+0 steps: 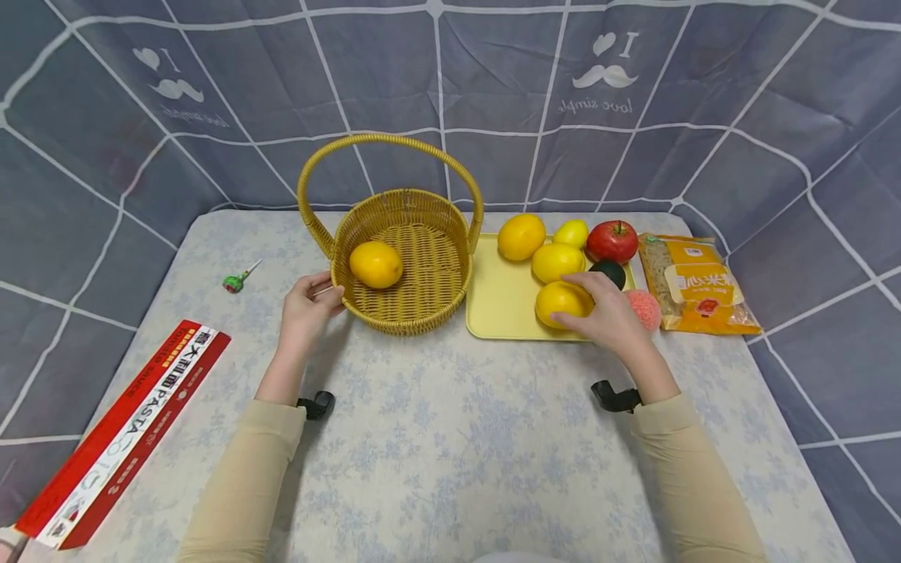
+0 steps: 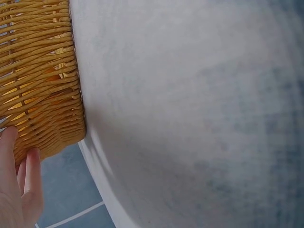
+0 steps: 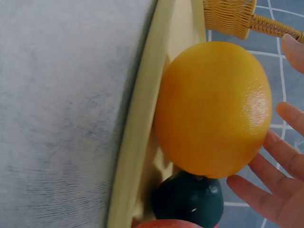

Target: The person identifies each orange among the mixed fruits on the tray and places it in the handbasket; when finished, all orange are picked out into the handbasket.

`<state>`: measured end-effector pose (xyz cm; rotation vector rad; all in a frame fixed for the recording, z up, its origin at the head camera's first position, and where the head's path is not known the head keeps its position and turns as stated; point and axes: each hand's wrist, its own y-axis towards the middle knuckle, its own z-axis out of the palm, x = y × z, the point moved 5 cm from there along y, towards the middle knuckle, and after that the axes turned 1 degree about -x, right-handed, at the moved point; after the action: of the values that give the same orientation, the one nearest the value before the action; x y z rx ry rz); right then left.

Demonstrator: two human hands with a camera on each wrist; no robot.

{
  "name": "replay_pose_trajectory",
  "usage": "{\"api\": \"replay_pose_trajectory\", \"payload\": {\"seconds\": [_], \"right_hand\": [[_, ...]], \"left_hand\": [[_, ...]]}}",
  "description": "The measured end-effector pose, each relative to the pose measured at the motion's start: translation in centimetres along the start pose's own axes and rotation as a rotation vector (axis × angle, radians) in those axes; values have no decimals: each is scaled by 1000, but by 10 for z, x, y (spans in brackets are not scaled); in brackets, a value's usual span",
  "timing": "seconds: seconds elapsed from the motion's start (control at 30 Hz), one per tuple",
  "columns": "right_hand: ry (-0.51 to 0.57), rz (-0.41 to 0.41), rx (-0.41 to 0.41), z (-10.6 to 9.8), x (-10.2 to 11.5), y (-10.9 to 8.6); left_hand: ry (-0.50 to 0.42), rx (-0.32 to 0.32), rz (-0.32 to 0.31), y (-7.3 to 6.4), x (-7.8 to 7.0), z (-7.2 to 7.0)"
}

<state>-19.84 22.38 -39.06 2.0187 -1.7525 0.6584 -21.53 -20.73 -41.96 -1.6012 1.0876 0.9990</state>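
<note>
My left hand (image 1: pixel 306 306) is at the left side of a wicker basket (image 1: pixel 422 317) with a tall handle. In the left wrist view its fingertips (image 2: pixel 33 154) touch the woven outer wall. One oval orange-yellow fruit (image 1: pixel 376 264) lies inside the basket. My right hand (image 1: pixel 605 309) reaches over the yellow tray (image 1: pixel 493 313), around another oval orange-yellow fruit (image 3: pixel 213 109). In the right wrist view, its fingers are spread beside that fruit, and the thumb (image 3: pixel 293 52) stands apart from it. A dark green fruit (image 3: pixel 187 199) sits close by.
More yellow fruits (image 1: pixel 521 237) and a red apple (image 1: pixel 612 241) lie at the tray's back. Right of it are a pink ball (image 1: pixel 644 310) and an orange food bag (image 1: pixel 697 285). A lollipop (image 1: pixel 235 281) and a red pasta box (image 1: pixel 123 434) lie at left.
</note>
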Motion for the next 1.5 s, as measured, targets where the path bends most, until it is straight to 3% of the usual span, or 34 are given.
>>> {"api": "replay_pose_trajectory", "payload": {"seconds": [0.83, 1.3, 1.5], "right_hand": [[-52, 2, 26, 14, -14, 1], [-67, -21, -34, 19, -18, 3], [-27, -22, -55, 19, -17, 2]], "left_hand": [[9, 2, 1, -1, -1, 1], [-9, -5, 0, 1, -1, 0], [10, -2, 8, 1, -2, 0]]}}
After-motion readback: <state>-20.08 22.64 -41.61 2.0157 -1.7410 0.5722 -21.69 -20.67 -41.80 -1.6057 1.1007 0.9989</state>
